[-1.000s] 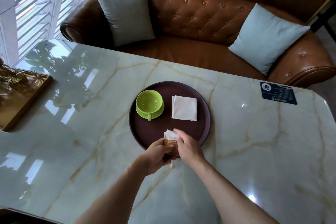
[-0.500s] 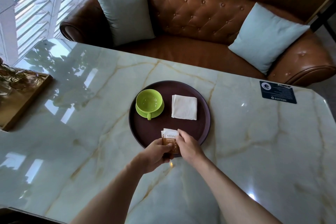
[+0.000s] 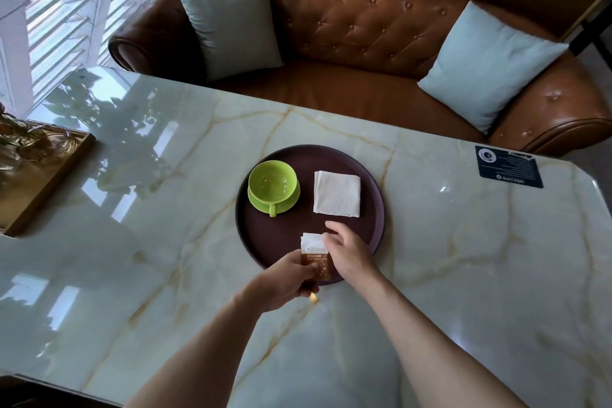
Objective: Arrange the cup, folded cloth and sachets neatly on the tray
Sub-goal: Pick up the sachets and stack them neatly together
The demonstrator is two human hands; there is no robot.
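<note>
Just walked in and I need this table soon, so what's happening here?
A person is setting up a round dark tray on the marble table. A green cup on its saucer and a folded white cloth already sit side by side on the tray's far half. Both hands are at the near edge with the sachets: the left hand pinches them from below, and the right hand rests its fingers on their right side, apparently squaring them up.
</note>
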